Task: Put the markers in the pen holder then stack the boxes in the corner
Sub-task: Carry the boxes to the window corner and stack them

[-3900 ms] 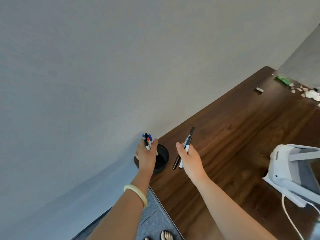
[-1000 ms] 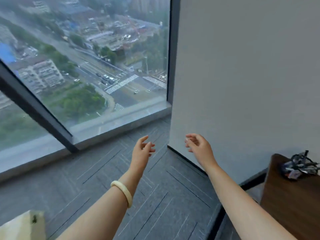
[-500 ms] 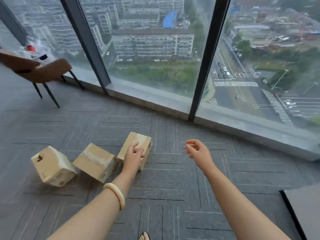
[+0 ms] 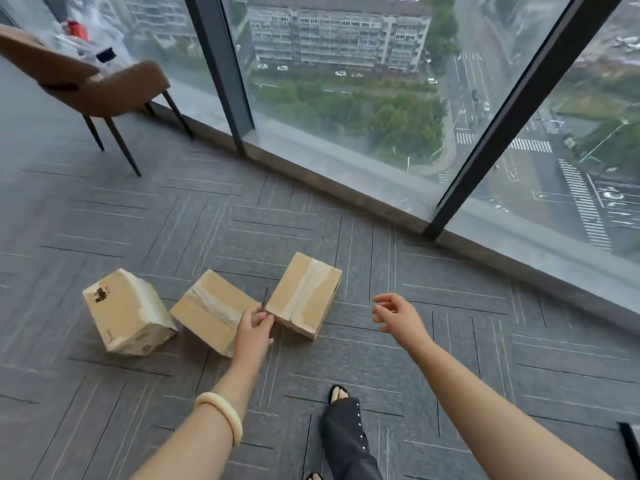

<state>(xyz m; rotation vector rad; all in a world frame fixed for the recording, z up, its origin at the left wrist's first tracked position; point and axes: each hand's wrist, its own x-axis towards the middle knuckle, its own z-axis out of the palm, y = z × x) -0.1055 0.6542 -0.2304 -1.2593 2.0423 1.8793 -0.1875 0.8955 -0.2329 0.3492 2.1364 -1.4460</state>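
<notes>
Three taped cardboard boxes lie on the grey carpet. The left box (image 4: 128, 311) is tipped on an edge, the middle box (image 4: 209, 308) leans beside it, and the right box (image 4: 304, 294) lies flat. My left hand (image 4: 254, 329), fingers loosely curled and holding nothing, hovers over the gap between the middle and right boxes. My right hand (image 4: 398, 315) is open in the air to the right of the right box, apart from it. No markers or pen holder are in view.
A brown chair (image 4: 93, 84) stands at the far left by the floor-to-ceiling window (image 4: 346, 98). The window sill (image 4: 363, 188) runs diagonally behind the boxes. My foot and dark trouser leg (image 4: 343, 431) are at the bottom centre.
The view has swung from the desk and wall to the floor by the window. The boxes now sit closer, and both hands have lowered toward them. The markers are no longer held.
</notes>
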